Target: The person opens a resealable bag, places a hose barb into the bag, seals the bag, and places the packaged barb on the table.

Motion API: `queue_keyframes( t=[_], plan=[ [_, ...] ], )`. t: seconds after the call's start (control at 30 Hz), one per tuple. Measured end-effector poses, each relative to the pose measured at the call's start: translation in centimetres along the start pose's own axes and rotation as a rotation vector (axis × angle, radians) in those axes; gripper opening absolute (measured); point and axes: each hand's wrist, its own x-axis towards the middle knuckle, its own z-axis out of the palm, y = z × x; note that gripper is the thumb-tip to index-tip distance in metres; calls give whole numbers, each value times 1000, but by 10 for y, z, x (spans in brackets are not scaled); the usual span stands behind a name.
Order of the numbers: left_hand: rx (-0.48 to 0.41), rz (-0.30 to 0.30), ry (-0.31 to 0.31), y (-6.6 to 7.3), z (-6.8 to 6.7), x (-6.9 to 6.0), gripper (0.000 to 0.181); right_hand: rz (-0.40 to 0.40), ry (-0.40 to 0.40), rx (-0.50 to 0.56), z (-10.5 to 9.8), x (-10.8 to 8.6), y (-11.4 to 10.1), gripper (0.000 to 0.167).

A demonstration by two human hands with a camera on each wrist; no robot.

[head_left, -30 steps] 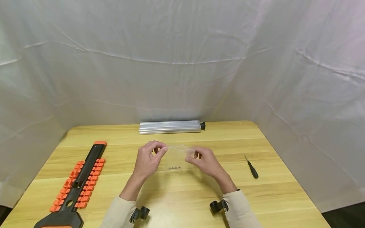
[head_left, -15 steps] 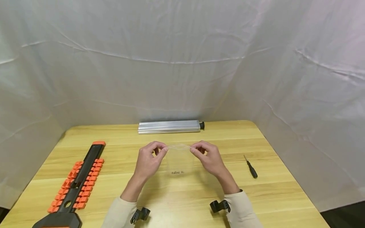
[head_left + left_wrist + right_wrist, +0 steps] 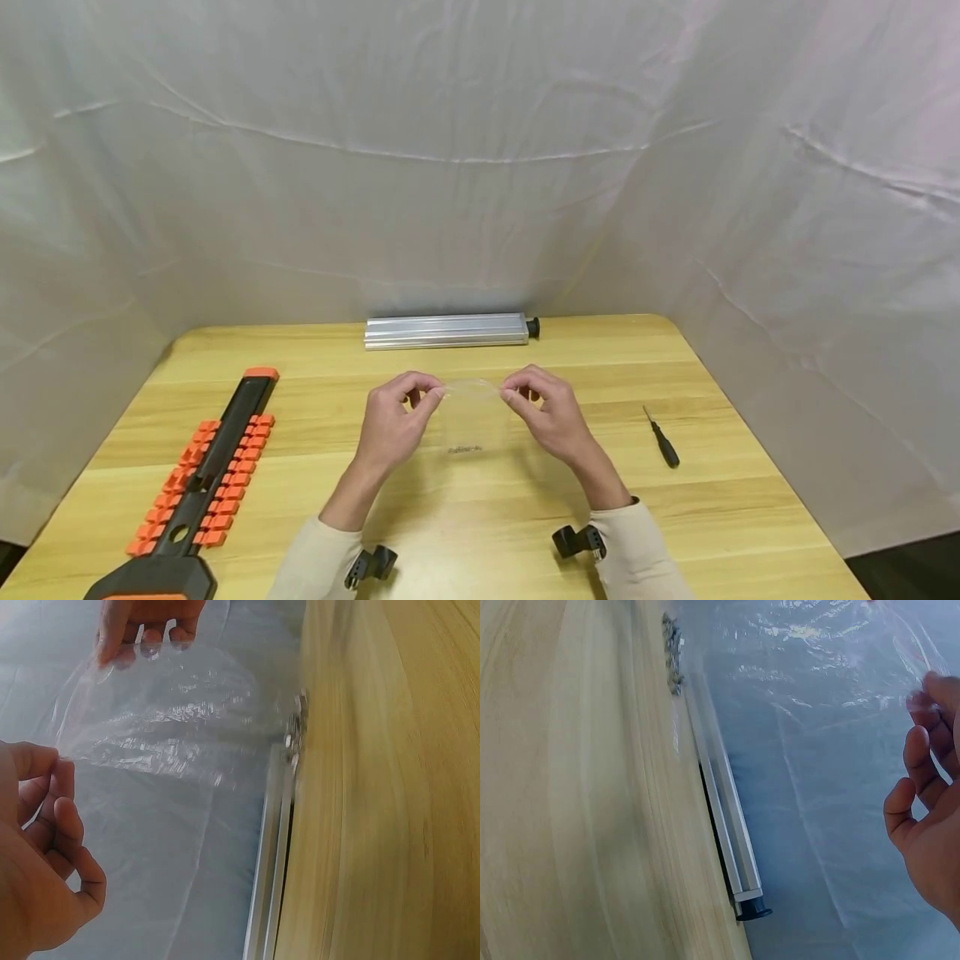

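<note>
A clear plastic bag (image 3: 475, 421) hangs between both hands above the table, its top edge stretched from one hand to the other. The left hand (image 3: 393, 421) pinches the bag's upper left corner between thumb and forefinger. At the upper right corner, the right hand (image 3: 550, 414) pinches it the same way. Several small metal pieces, perhaps screws (image 3: 295, 729), have gathered along the bag's bottom; their exact kind is too small to tell. In the right wrist view the clear film (image 3: 802, 645) spreads out from the pinching fingertips (image 3: 932, 679).
Behind the hands lies a silver aluminium profile (image 3: 446, 332) with a black knob. A black screwdriver (image 3: 664, 446) rests on the wooden table (image 3: 720, 517) at the right. To the left is a black rack with orange clips (image 3: 202, 483). A grey curtain (image 3: 465, 225) encloses the table.
The right hand has moved from the bag's side up to its top corner and now pinches there. The left hand has stayed nearly in place. The small pieces have shifted slightly.
</note>
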Motion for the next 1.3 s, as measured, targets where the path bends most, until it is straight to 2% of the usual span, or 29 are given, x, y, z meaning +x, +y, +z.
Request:
queue_keyframes(
  t=[0.17, 0.3, 0.47, 0.77, 0.93, 1.03, 1.3],
  plan=[
    [-13, 5, 6, 0, 1, 1, 6, -33, -8, -37, 5, -2, 16, 9],
    [-18, 18, -1, 1, 2, 1, 4, -48, -16, -65, 5, -1, 16, 6],
    [-34, 24, -5, 0, 4, 0, 5, -44, -36, -39, 7, -1, 15, 7],
    [-37, 49, -6, 1, 7, -1, 6, -104, -11, -21, 13, -1, 13, 4],
    [-34, 70, -1, 1, 10, -2, 5, -109, -22, -44, 14, -1, 11, 6],
    [-39, 67, -8, 2, 11, -3, 6, -111, -34, -64, 16, 0, 10, 3],
    [-51, 57, -35, 2, 15, -7, 4, -146, -30, -171, 17, 1, 5, 10]
  ],
)
